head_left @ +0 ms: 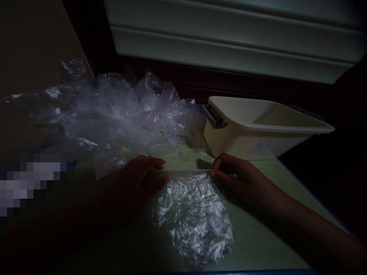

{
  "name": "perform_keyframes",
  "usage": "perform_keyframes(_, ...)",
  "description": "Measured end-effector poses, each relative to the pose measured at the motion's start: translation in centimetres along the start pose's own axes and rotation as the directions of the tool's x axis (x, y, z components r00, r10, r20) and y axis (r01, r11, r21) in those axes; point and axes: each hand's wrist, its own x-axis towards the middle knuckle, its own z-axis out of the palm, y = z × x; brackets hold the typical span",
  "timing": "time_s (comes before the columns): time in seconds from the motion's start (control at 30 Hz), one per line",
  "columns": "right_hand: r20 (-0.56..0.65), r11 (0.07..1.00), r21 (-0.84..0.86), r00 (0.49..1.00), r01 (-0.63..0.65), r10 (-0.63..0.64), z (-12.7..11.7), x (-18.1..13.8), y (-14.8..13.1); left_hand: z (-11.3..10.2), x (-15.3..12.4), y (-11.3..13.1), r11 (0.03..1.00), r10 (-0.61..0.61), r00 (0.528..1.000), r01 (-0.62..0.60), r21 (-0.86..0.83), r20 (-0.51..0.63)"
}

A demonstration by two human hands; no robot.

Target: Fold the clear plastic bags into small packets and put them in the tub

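Note:
A clear plastic bag [200, 217], filled with crumpled, shiny film, lies flat on the pale green table in front of me. Its straight top edge faces away from me. At the right end of that edge, my right hand [236, 172] pinches the bag between thumb and fingers. My left hand [146, 173] is at the left end, thumb and fingers apart, with the thumb close to the bag; whether it touches is too dark to tell.
A heap of loose clear plastic bags [123, 110] covers the back left of the table [258, 229]. At the back right stands a cream plastic bin [243, 139] with a dark grey handle. The table's blue-trimmed edge runs along the right. Behind is a slatted panel [215, 49].

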Motion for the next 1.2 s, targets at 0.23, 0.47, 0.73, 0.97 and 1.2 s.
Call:
perform_keyframes(0.23, -0.058, 0.998, 0.052, 0.998, 0.037, -0.034, -0.1, 0.1, 0.2, -0.9, 0.7, 1.1, 0.990, -0.092, 0.991, 0.102, -0.099, 0.098)
perform_keyframes(0.47, 0.114, 0.940, 0.314, 0.988, -0.133, 0.101, -0.4, 0.0, 0.8, -0.9, 0.8, 0.7, 0.982, -0.082, 0.993, 0.095, -0.163, 0.084)
perform_keyframes(0.73, 0.141, 0.961, 0.251, 0.986, -0.119, 0.086, -0.5, 0.3, 1.0, -1.1, 0.7, 0.9, 0.984, -0.084, 0.991, 0.098, -0.146, 0.100)
perform_keyframes(0.97, 0.120, 0.979, 0.158, 0.986, -0.131, 0.112, -0.5, 0.2, 0.9, -0.8, 0.6, 0.4, 0.971, -0.084, 0.992, 0.102, -0.215, 0.095)
perform_keyframes(1.2, 0.103, 0.986, 0.114, 0.988, -0.123, 0.111, -0.5, 0.3, 1.2, -0.7, 0.5, 0.1, 0.955, -0.151, 0.983, 0.172, -0.241, 0.105)
